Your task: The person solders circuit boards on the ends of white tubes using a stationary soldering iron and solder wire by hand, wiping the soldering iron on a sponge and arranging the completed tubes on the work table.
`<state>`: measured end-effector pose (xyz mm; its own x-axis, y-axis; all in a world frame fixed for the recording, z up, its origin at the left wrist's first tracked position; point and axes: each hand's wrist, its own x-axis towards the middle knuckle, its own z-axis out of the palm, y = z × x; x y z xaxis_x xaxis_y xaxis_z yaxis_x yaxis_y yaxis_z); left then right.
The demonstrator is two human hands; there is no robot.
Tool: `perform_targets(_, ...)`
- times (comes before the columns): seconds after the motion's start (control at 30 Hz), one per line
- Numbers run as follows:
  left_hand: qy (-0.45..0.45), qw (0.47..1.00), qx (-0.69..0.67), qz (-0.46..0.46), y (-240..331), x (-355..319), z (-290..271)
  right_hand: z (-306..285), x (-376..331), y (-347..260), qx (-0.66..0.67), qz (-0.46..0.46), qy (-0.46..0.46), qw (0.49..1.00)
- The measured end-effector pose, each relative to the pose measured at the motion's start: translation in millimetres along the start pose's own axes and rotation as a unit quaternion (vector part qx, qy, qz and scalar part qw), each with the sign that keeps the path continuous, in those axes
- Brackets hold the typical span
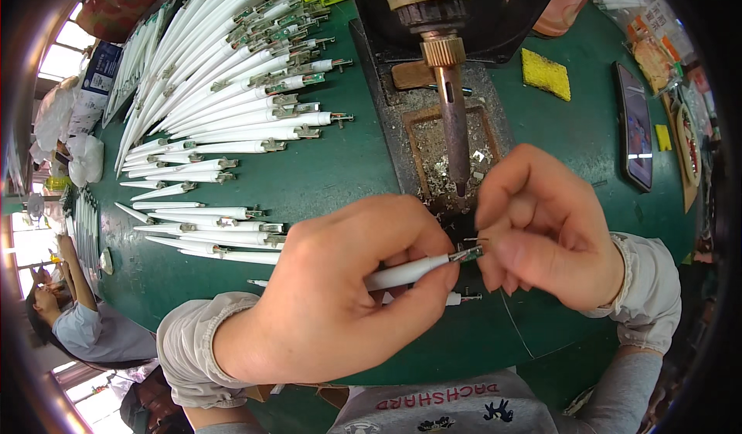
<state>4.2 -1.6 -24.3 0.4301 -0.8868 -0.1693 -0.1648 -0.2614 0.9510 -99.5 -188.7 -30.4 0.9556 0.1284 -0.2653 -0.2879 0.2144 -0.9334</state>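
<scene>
Head view: at your far left, a co-worker point(66, 314) sits beyond the green table point(325, 163). Next come the fanned white barrels point(224, 86), pen-like, mostly with their tapered ends toward the left and their fitted ends toward you; that layout seems meant to keep the delicate ends uncovered and easy to pick out.

Your left hand point(340, 295) is clamped around one white barrel point(407, 272), held near the table's front edge and below the tray. You grip it close to its fitted end, probably to steady the small green circuit board point(468, 255) that sticks out past your fingers. A loose barrel point(456, 299) lies partly hidden beneath.

Above, the soldering iron point(454, 117) points down over the debris-strewn tray point(408, 136), which looks placed to catch scraps.

Your right hand point(545, 241) has thumb and fingers drawn together right beside the board; you cannot tell whether anything is pinched there. Farther right are the yellow sponge point(546, 74) and the phone point(635, 129), well apart from your hands, perhaps to leave them room.
</scene>
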Motion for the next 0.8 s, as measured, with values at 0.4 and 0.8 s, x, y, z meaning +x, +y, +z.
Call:
perform_targets(0.4, 0.007, 0.974, -0.193, -0.118, 5.6, 11.8, -10.2, 0.6, -1.8, -0.9, -0.199, -0.101, 0.068, 0.972)
perform_targets(0.8, 0.026, 0.964, -0.247, -0.095, 5.6, 13.2, -7.9, 1.0, 2.4, 2.7, -0.172, -0.159, 0.08, 0.969)
